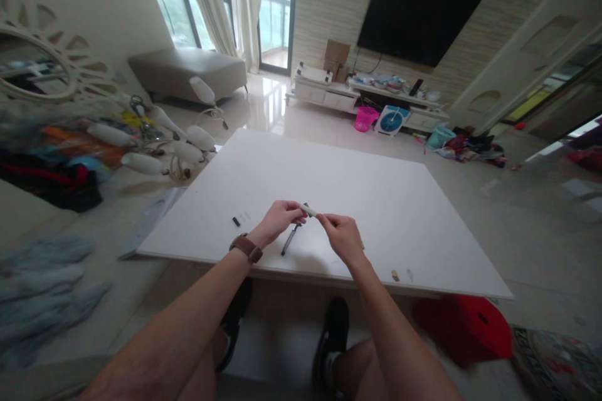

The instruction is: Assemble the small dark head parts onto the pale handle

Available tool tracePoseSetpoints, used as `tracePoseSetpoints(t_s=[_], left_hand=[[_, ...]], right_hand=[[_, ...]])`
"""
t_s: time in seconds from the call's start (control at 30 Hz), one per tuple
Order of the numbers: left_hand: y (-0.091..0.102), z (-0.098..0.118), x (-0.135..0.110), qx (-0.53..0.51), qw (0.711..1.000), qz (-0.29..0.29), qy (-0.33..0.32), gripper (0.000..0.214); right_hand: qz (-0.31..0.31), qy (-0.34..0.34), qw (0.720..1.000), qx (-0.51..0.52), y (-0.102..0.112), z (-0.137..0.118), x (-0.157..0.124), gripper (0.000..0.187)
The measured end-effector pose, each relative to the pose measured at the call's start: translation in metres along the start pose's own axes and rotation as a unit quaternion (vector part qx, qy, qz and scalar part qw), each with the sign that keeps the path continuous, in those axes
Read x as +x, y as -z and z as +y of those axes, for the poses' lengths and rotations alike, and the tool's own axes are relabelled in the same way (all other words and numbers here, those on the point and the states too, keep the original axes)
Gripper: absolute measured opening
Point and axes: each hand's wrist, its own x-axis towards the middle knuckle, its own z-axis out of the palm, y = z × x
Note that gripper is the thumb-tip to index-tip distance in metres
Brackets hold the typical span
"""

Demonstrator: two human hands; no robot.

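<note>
A short, pale stick-like piece point(308, 210) is held above the white tabletop point(367, 182), slanting between my two hands. My left hand point(281, 218), with a brown watch strap on its wrist, pinches the far-left end. The other end sits between the thumb and fingers of my right hand point(339, 233). Below and beside the left fingers lies a slim dark pen-like tool point(290, 240); its upper end is partly hidden by the hand. A small black piece point(236, 221) rests left of my left hand, with faint clear bits beside it.
By the table's front right edge lie a small yellow-and-dark piece point(395, 275) and a clear piece point(409, 275). A red stool-like object point(463, 329) stands below that edge. A lamp with several white shades point(145, 163) crowds the left side.
</note>
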Motion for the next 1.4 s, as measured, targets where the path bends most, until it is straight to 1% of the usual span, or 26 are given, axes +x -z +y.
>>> tracePoseSetpoints(t_s=[0.1,0.27,0.4,0.43,0.57,0.6,0.7,0.73,0.77,0.87,0.9,1.03,1.07,1.17,1.2,1.33,1.4], left_hand=[[-0.0004,0.0003,-0.0002,-0.013,1.0,-0.006,0.003,0.014],[-0.0005,0.0005,-0.0009,-0.016,1.0,-0.016,0.001,0.013],[-0.001,0.0025,-0.0028,-0.018,1.0,-0.019,0.004,0.013],[-0.0011,0.0028,-0.0031,-0.018,1.0,-0.022,0.005,0.013],[-0.0014,0.0019,-0.0031,-0.023,0.999,-0.034,0.006,0.011],[-0.0013,0.0014,-0.0029,-0.026,0.999,-0.033,0.008,0.011],[-0.0011,0.0003,-0.0023,-0.033,0.999,-0.034,0.017,0.012],[-0.001,0.0001,-0.0022,-0.034,0.999,-0.038,0.019,0.012],[-0.001,-0.0001,-0.0021,-0.036,0.998,-0.041,0.02,0.011],[-0.0013,-0.0004,-0.0018,-0.04,0.998,-0.039,0.017,0.01],[-0.0014,-0.0005,-0.0016,-0.041,0.998,-0.037,0.016,0.009],[-0.0017,-0.0009,-0.0014,-0.048,0.998,-0.038,0.023,0.011],[-0.0017,-0.0009,-0.0014,-0.049,0.998,-0.04,0.023,0.011],[-0.0014,-0.0004,-0.0016,-0.05,0.998,-0.039,0.019,0.009],[-0.0014,0.0,-0.0017,-0.052,0.998,-0.038,0.018,0.009],[-0.0014,0.0019,-0.0018,-0.075,0.996,-0.036,0.021,0.011],[-0.0012,0.0027,-0.0016,-0.08,0.996,-0.027,0.018,0.012]], right_hand=[[0.025,-0.005,1.0,0.006,-0.0016,0.0002,0.0009,0.044],[0.012,-0.006,0.999,0.039,-0.0029,0.0025,0.0025,0.046],[0.049,-0.017,0.997,0.055,-0.0013,0.0047,0.003,0.048],[0.047,-0.02,0.997,0.054,-0.0015,0.005,0.0029,0.049],[0.001,-0.006,0.998,0.056,-0.0038,0.0045,0.0026,0.048],[0.005,-0.003,0.998,0.058,-0.0038,0.0045,0.0029,0.048],[0.05,-0.009,0.997,0.06,-0.002,0.0049,0.0037,0.049],[0.055,-0.012,0.997,0.057,-0.0015,0.0049,0.0036,0.049],[0.047,-0.011,0.997,0.053,-0.0013,0.0047,0.0034,0.048],[-0.004,0.006,0.999,0.052,-0.0018,0.003,0.0024,0.045],[-0.006,0.01,0.998,0.058,-0.0018,0.0027,0.0024,0.045],[0.044,-0.002,0.997,0.059,-0.0004,0.0037,0.0036,0.046],[0.041,-0.004,0.998,0.052,-0.0002,0.0039,0.0036,0.047],[-0.002,0.012,0.999,0.047,-0.0008,0.0034,0.0027,0.046],[-0.005,0.017,0.998,0.052,-0.0009,0.003,0.0024,0.046],[0.034,0.004,0.998,0.061,0.0,0.0028,0.0021,0.049],[0.025,0.003,0.998,0.054,0.0006,0.0035,0.0024,0.049]])
